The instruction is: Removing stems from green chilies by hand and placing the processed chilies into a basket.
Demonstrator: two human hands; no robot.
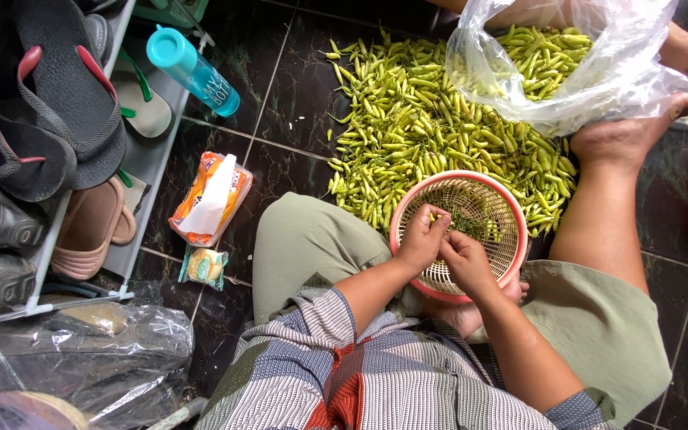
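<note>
Along my left edge a white metal shoe rack (146,151) crowded with dark sandals hems me in, with a teal plastic bottle (193,70), an orange tissue pack (210,197) and crumpled clear plastic (81,350) beside it, so only narrow strips of dark marble floor (292,87) stay open. Ahead spreads a heap of small green chillies (408,119). Over the round pink plastic basket (511,215) on my lap, holding a few green stems, my left hand (421,239) and right hand (467,260) meet, fingertips pinched together on one chilli I can barely make out. Farther right, a clear plastic bag (599,72) holds more chillies by my foot (631,131).
</note>
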